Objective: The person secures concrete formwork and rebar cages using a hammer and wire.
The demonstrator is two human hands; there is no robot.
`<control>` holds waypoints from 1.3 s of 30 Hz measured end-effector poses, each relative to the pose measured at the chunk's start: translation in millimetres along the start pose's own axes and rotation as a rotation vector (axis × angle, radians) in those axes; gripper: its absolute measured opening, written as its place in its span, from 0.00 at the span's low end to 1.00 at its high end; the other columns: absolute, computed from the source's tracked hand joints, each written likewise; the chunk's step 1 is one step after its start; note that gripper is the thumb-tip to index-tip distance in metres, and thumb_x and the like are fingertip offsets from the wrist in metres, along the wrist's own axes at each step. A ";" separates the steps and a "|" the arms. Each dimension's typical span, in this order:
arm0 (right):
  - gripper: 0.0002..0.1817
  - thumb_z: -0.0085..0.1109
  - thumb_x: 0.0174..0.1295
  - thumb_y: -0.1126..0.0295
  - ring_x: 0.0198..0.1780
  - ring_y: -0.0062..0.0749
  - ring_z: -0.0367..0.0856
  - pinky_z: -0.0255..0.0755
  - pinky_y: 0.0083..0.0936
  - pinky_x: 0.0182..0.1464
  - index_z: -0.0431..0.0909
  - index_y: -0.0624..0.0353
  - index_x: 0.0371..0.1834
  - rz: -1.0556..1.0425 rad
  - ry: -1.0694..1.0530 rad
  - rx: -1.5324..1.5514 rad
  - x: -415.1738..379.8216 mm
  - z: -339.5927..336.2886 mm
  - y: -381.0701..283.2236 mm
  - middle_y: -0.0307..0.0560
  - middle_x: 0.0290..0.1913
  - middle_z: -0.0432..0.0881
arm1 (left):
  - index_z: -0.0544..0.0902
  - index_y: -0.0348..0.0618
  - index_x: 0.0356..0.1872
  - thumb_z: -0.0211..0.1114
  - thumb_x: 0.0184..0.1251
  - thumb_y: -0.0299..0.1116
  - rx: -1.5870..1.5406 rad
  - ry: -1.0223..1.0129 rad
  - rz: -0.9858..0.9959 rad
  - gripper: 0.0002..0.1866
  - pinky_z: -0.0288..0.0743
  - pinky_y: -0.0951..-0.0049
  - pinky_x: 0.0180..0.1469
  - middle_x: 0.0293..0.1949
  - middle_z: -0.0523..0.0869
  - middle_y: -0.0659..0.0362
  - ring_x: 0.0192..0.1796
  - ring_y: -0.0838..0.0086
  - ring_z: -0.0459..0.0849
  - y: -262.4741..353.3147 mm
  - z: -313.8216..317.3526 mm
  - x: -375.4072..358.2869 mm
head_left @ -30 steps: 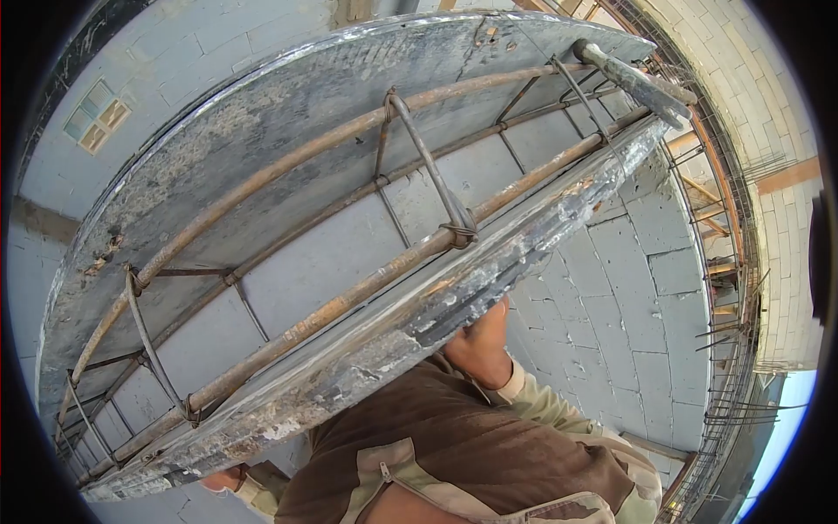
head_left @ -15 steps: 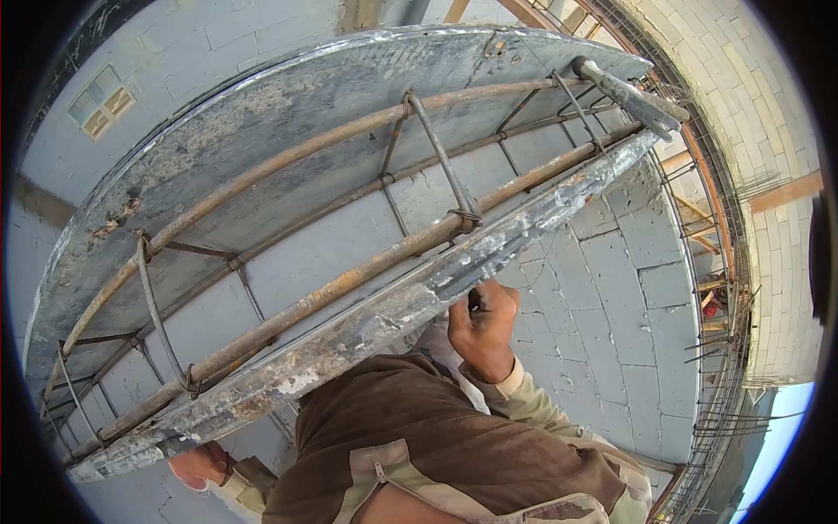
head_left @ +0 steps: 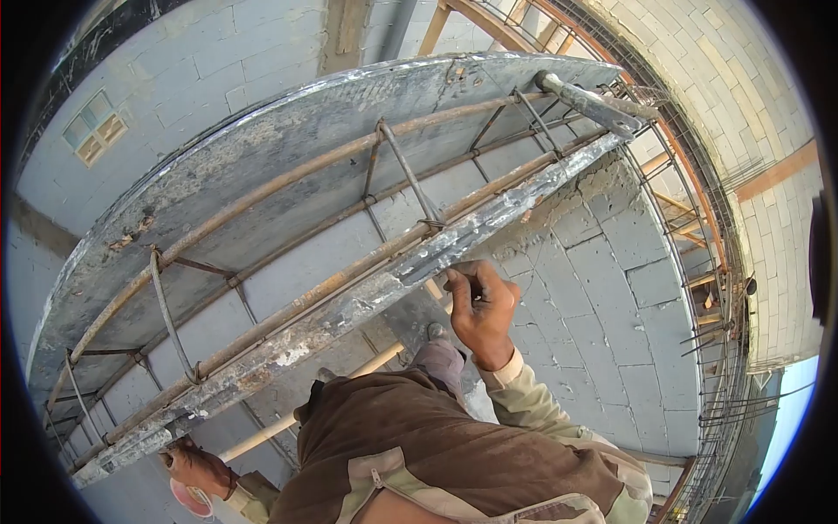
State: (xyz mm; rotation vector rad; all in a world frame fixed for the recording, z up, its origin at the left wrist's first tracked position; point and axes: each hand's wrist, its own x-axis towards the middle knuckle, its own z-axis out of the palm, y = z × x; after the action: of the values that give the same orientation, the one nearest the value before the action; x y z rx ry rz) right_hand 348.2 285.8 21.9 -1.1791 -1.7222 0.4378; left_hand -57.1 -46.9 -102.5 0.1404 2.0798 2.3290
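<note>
My right hand (head_left: 483,310) is closed just below the near formwork board (head_left: 288,354), thumb and forefinger curled together. Whatever it pinches is too small to make out. Lower left, by the end of the same board, my left hand (head_left: 202,470) has its fingers curled, partly hidden at the board's edge. A round pink-and-white thing (head_left: 190,498) shows against that hand and seems to be held in it. Between the near board and the curved far board (head_left: 262,131) runs a cage of rusty rebar (head_left: 323,162) with bent stirrups.
A cement-crusted hand tool, hammer-like (head_left: 594,105), lies across the top right end of the formwork. Grey block wall (head_left: 611,288) stands on the right, with more rebar (head_left: 724,349) beyond it. A wooden pole (head_left: 375,358) and my shoe (head_left: 437,332) show below.
The view has shifted, and the formwork now sits slightly lower at its right end. The wooden pole and shoe have come into sight. More of my left hand and right forearm shows.
</note>
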 end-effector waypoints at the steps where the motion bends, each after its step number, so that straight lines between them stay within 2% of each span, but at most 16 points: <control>1: 0.07 0.64 0.61 0.83 0.19 0.34 0.82 0.72 0.25 0.24 0.76 0.65 0.28 0.033 0.034 0.018 1.4 3.6 12.4 0.51 0.21 0.83 | 0.77 0.47 0.35 0.64 0.74 0.41 0.042 0.035 0.025 0.11 0.65 0.77 0.32 0.26 0.74 0.66 0.30 0.81 0.71 13.0 17.6 -8.6; 6: 0.07 0.64 0.64 0.79 0.20 0.33 0.83 0.72 0.23 0.25 0.77 0.65 0.28 0.161 0.167 0.166 -39.1 42.4 21.7 0.50 0.21 0.84 | 0.77 0.45 0.33 0.60 0.75 0.37 -0.028 -0.024 0.082 0.10 0.61 0.77 0.32 0.25 0.73 0.65 0.29 0.81 0.70 7.1 18.1 -3.8; 8: 0.08 0.64 0.66 0.76 0.21 0.31 0.84 0.73 0.24 0.26 0.78 0.65 0.29 0.287 -0.041 0.209 -43.8 37.3 -4.8 0.49 0.22 0.85 | 0.77 0.42 0.30 0.62 0.75 0.38 0.136 0.053 0.126 0.14 0.60 0.76 0.33 0.25 0.73 0.65 0.28 0.81 0.68 17.7 30.8 -7.2; 9: 0.08 0.64 0.66 0.76 0.21 0.31 0.84 0.73 0.24 0.26 0.78 0.65 0.29 0.276 -0.025 0.207 -34.3 26.3 -13.7 0.49 0.22 0.85 | 0.82 0.34 0.29 0.62 0.63 0.29 0.319 0.209 0.064 0.08 0.74 0.62 0.35 0.25 0.84 0.52 0.28 0.63 0.81 33.5 44.8 -15.3; 11: 0.08 0.64 0.67 0.74 0.22 0.28 0.85 0.73 0.24 0.26 0.81 0.66 0.31 0.182 -0.398 0.283 -4.5 -17.3 -35.1 0.49 0.23 0.85 | 0.82 0.36 0.29 0.61 0.64 0.32 0.408 0.216 0.089 0.09 0.74 0.61 0.35 0.25 0.85 0.53 0.28 0.64 0.82 33.6 47.2 -18.4; 13: 0.09 0.63 0.69 0.73 0.23 0.30 0.86 0.75 0.23 0.27 0.83 0.67 0.33 -0.254 -0.268 0.032 34.4 -72.3 -62.2 0.49 0.22 0.85 | 0.82 0.39 0.28 0.61 0.65 0.38 0.656 0.196 0.128 0.12 0.74 0.61 0.36 0.25 0.85 0.54 0.29 0.64 0.83 42.8 46.8 -23.4; 14: 0.07 0.62 0.69 0.74 0.26 0.32 0.88 0.78 0.22 0.31 0.84 0.68 0.37 -0.311 0.016 0.036 57.2 -90.4 -80.6 0.48 0.23 0.86 | 0.82 0.39 0.28 0.61 0.65 0.38 0.656 0.196 0.142 0.12 0.74 0.61 0.36 0.25 0.85 0.54 0.29 0.64 0.83 37.6 41.0 -18.6; 16: 0.08 0.63 0.67 0.76 0.39 0.30 0.90 0.80 0.23 0.43 0.82 0.70 0.45 -0.475 0.258 -0.054 129.0 -127.2 -92.7 0.54 0.37 0.89 | 0.81 0.38 0.29 0.62 0.63 0.36 0.264 0.102 0.054 0.11 0.73 0.63 0.37 0.26 0.84 0.53 0.28 0.63 0.81 8.5 16.7 -8.1; 20: 0.19 0.61 0.56 0.83 0.52 0.44 0.87 0.78 0.34 0.57 0.83 0.63 0.53 -0.588 -0.019 -0.598 261.6 -188.8 -73.8 0.53 0.47 0.89 | 0.80 0.34 0.27 0.67 0.57 0.33 0.216 0.226 0.070 0.10 0.69 0.64 0.36 0.25 0.82 0.52 0.27 0.65 0.76 66.2 74.9 -40.9; 22: 0.23 0.59 0.53 0.85 0.54 0.45 0.86 0.78 0.34 0.57 0.83 0.62 0.54 -0.601 -0.552 -0.867 294.1 -205.9 -48.7 0.56 0.51 0.87 | 0.79 0.32 0.26 0.69 0.53 0.31 0.198 0.218 0.059 0.11 0.67 0.65 0.34 0.25 0.81 0.52 0.26 0.66 0.73 67.5 71.8 -38.4; 28: 0.26 0.58 0.52 0.87 0.59 0.41 0.82 0.75 0.36 0.64 0.81 0.62 0.57 -0.183 -0.729 -0.633 294.8 -213.1 -34.0 0.54 0.55 0.84 | 0.80 0.33 0.26 0.70 0.58 0.36 0.154 0.057 -0.066 0.14 0.65 0.65 0.31 0.24 0.79 0.54 0.25 0.68 0.72 45.9 44.1 -20.8; 30: 0.15 0.60 0.60 0.82 0.49 0.36 0.82 0.76 0.33 0.54 0.79 0.66 0.51 -0.284 -0.800 -0.621 298.5 -222.9 -24.9 0.49 0.45 0.85 | 0.81 0.34 0.28 0.70 0.60 0.38 0.182 0.077 0.020 0.15 0.66 0.65 0.32 0.26 0.80 0.53 0.26 0.68 0.73 49.9 52.3 -29.7; 32: 0.12 0.59 0.63 0.80 0.46 0.36 0.81 0.75 0.34 0.51 0.78 0.66 0.49 -0.446 -0.646 -0.581 287.1 -224.8 -6.1 0.50 0.44 0.84 | 0.81 0.35 0.30 0.71 0.62 0.41 0.209 0.099 0.111 0.16 0.67 0.64 0.32 0.27 0.81 0.52 0.26 0.68 0.73 54.2 61.8 -35.2; 34: 0.12 0.60 0.65 0.79 0.47 0.37 0.82 0.75 0.34 0.53 0.79 0.65 0.51 -0.362 -0.451 -0.487 271.7 -219.9 -1.2 0.51 0.45 0.84 | 0.75 0.41 0.30 0.62 0.75 0.34 0.153 0.094 0.122 0.12 0.57 0.77 0.30 0.23 0.72 0.64 0.25 0.81 0.65 53.4 61.8 -37.0; 35: 0.13 0.60 0.67 0.77 0.48 0.37 0.83 0.74 0.33 0.54 0.79 0.64 0.54 -0.555 -0.220 -0.515 266.9 -220.1 9.5 0.51 0.45 0.85 | 0.78 0.40 0.29 0.68 0.73 0.43 0.128 0.070 0.132 0.18 0.57 0.77 0.31 0.23 0.73 0.64 0.26 0.81 0.67 58.6 64.0 -41.4; 39: 0.15 0.53 0.75 0.71 0.40 0.25 0.79 0.74 0.21 0.44 0.74 0.63 0.61 -0.580 0.241 -0.077 210.0 -214.6 17.2 0.46 0.43 0.83 | 0.78 0.42 0.28 0.64 0.75 0.37 0.096 0.109 0.119 0.14 0.54 0.77 0.27 0.20 0.72 0.65 0.22 0.83 0.64 45.2 56.9 -29.3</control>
State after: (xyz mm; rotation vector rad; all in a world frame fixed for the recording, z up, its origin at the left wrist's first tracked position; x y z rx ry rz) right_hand 527.5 428.1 216.9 -0.6972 -1.7783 -0.1199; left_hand -21.4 2.2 -53.1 0.1457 2.2976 2.3524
